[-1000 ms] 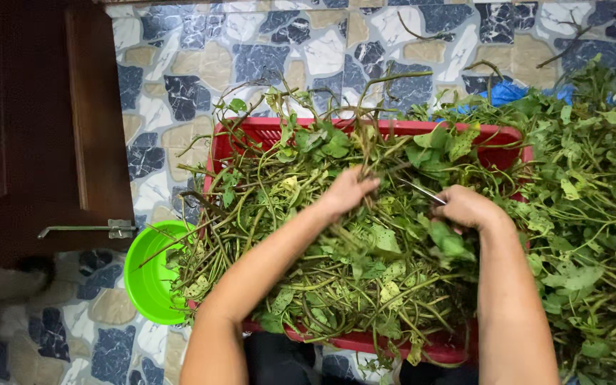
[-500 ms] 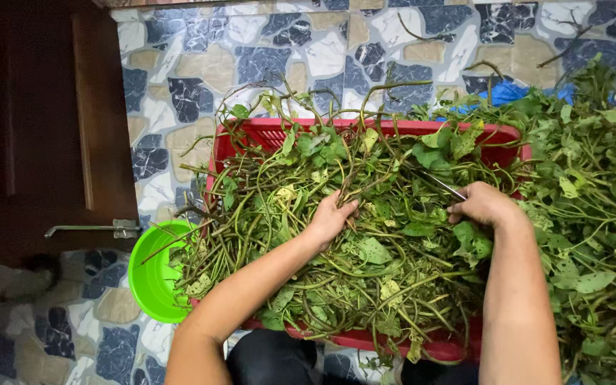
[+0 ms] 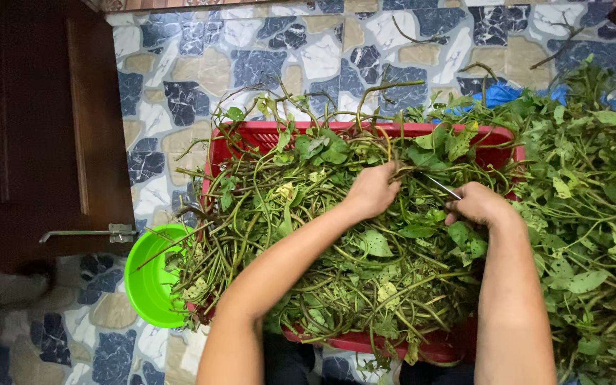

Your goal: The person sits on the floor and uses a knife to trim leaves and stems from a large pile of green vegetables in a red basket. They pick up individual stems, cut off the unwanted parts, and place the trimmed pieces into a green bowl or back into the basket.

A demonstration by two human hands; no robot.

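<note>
A red plastic crate (image 3: 272, 132) on the floor is heaped with green leafy vine stems (image 3: 301, 235). Over the heap's far middle, my left hand (image 3: 372, 191) is closed around a bunch of stems. My right hand (image 3: 475, 204) sits just to its right, gripping a thin metal blade (image 3: 442, 187) that points toward the left hand's stems. Both forearms reach in from the bottom edge.
A bright green bowl (image 3: 148, 281) stands at the crate's left corner, with stems hanging over it. A loose pile of leafy vines (image 3: 593, 207) fills the right side, over something blue (image 3: 507, 93). A dark wooden door (image 3: 37, 128) with a metal latch (image 3: 90, 232) closes off the left.
My left hand has moved back up and to the right, closing on stems near the right hand. My right hand stays in about the same place with the blade.
</note>
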